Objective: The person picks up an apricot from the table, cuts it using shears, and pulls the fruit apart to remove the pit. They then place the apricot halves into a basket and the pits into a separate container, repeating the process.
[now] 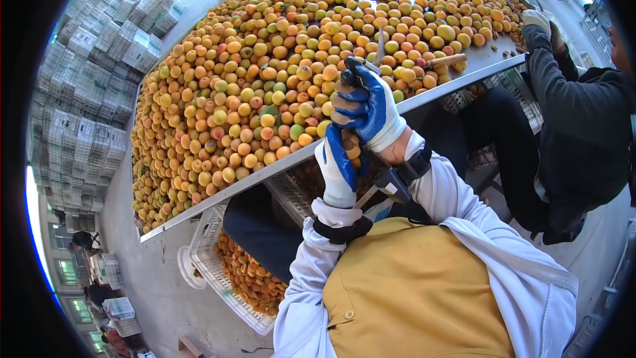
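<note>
Both my hands wear white gloves with blue coated palms and meet over the near edge of the table. My right hand (371, 103) is closed around a knife (380, 46), its blade pointing up and away over the fruit. Just below it, my left hand (339, 166) is closed on an apricot (352, 148), partly hidden by the fingers. A wide heap of orange and yellow-green apricots (252, 93) covers the table in front of me. A wooden-looking handle (445, 61) lies on the fruit to the right of my right hand.
The table's metal rim (218, 193) runs before me. Below it at left stands a white crate (205, 238) of halved apricots (248, 275). A person in dark clothes (576, 113) sits close at my right; another works across the table. Stacked crates (79, 139) stand at far left.
</note>
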